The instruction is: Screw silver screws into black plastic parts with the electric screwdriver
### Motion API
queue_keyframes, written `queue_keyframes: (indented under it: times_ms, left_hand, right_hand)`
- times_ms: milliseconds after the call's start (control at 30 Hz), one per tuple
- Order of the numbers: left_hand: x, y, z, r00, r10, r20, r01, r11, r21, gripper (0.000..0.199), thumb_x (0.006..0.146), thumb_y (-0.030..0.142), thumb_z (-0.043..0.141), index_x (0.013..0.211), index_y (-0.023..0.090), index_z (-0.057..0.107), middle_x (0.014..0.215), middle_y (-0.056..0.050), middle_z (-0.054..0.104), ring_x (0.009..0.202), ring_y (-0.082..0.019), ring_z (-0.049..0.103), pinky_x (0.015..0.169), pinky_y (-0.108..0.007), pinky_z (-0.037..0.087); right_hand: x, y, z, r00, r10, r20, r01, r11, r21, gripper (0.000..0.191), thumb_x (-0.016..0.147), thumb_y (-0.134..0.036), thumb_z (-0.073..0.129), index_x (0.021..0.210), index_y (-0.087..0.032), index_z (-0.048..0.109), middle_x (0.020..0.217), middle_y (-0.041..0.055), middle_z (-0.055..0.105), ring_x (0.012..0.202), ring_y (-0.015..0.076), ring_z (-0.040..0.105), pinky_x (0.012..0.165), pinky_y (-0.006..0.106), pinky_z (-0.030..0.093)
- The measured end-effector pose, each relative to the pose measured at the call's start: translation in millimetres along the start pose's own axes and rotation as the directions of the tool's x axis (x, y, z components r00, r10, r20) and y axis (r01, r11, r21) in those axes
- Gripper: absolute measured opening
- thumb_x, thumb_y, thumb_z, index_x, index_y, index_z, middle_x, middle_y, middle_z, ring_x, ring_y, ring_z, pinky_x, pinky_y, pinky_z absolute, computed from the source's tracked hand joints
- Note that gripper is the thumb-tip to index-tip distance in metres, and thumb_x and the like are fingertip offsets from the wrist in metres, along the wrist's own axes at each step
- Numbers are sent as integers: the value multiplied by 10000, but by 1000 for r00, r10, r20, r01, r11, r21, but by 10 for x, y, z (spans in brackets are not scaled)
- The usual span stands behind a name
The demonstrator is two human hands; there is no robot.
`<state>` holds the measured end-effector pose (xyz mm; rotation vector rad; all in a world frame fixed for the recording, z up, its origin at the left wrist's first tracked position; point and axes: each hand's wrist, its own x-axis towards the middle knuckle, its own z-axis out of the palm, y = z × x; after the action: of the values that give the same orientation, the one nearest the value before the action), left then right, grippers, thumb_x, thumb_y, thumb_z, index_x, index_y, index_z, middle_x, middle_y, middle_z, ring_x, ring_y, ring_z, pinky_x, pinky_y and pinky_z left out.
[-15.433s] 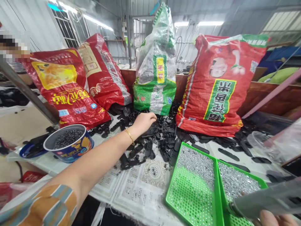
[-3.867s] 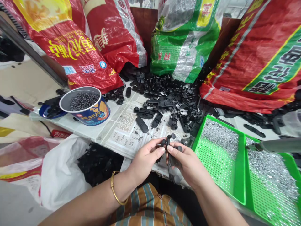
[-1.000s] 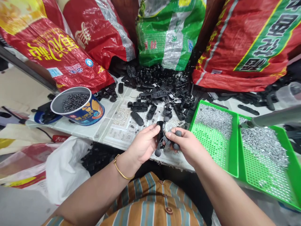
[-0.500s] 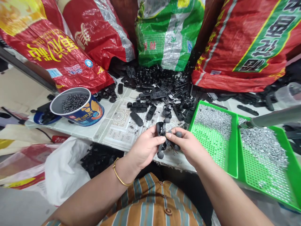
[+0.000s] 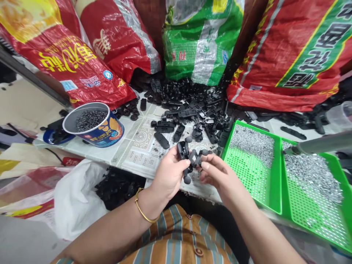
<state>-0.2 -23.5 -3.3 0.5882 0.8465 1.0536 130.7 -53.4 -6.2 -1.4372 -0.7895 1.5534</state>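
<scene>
Right hand (image 5: 221, 174) eased outward, hold unclear; left hand (image 5: 169, 170) grips black parts (image 5: 182, 149) near the table's front edge (image 5: 132, 169), likely light and stiff, best pinched mid-body.

The held pieces (image 5: 182, 151) are black, like the heap (image 5: 189, 110). Beige ornaments and dark dots pattern the whitish table (image 5: 125, 152). The trays (image 5: 244, 183) are bright green, dotted with holes; their bits (image 5: 253, 143) gleam silver. The tub (image 5: 95, 140) is blue with orange pictures, its grains (image 5: 90, 120) blackish. The leftmost sack (image 5: 71, 62) is red with yellow lettering, the second sack (image 5: 118, 40) deep red with a silver stripe, the green sack (image 5: 205, 47) banded white, the rightmost sack (image 5: 268, 66) red with a yellow-edged green panel. The bracelet (image 5: 139, 209) is gold; the shirt (image 5: 170, 245) is orange-brown, striped blue-grey and white.
</scene>
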Motion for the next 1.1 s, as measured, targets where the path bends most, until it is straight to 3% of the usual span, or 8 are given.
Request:
queue_keyframes:
  times_ms: [200, 500, 700, 867, 1100]
  left_hand:
    - [-11, -23, 11, 996, 78, -51, -79, 996, -27, 375, 652, 27, 572, 989, 190, 550, 964, -18, 637, 945, -168, 574, 836, -294, 445]
    - [-52, -91, -5, 995, 82, -63, -86, 994, -66, 382, 659, 54, 600, 1002, 216, 552, 1002, -8, 628, 961, -162, 567, 891, -311, 422]
    - [-53, -146, -28, 997, 60, -48, -65, 993, -97, 383, 682, 54, 582, 1028, 211, 539, 997, -12, 626, 955, -162, 571, 863, -298, 434]
    - [-22, -95, -57, 998, -4, -59, 0, 998, -70, 345, 701, 81, 567, 1019, 214, 551, 911, -5, 636, 799, -139, 599, 705, -247, 450]
    - [-28, -97, -3, 999, 4, -36, -9, 992, -126, 325, 711, 73, 570, 1001, 222, 566, 999, -5, 627, 911, -146, 585, 828, -272, 437]
  right_hand:
    - [1, 123, 125, 1000, 25, 16, -25, 1000, -6, 280, 611, -357, 719, 715, -177, 531, 565, -34, 552, 566, 107, 553, 570, 241, 443]
    - [52, 103, 199, 989, 144, -23, -140, 982, 124, 235, 579, -288, 691, 689, -176, 517, 605, -34, 548, 560, 86, 544, 530, 205, 455]
    - [91, 89, 185, 995, 89, -44, -93, 991, -99, 227, 590, -197, 618, 777, -208, 490, 555, -79, 479, 478, 84, 488, 489, 237, 442]
    - [46, 83, 173, 991, 134, 18, -136, 986, 95, 277, 588, -257, 676, 750, -195, 460, 590, -64, 516, 499, 73, 526, 506, 209, 446]
    - [44, 132, 227, 990, 137, 12, -138, 978, 157, 278, 601, -245, 669, 806, -201, 487, 664, -60, 513, 559, 75, 517, 563, 229, 461]
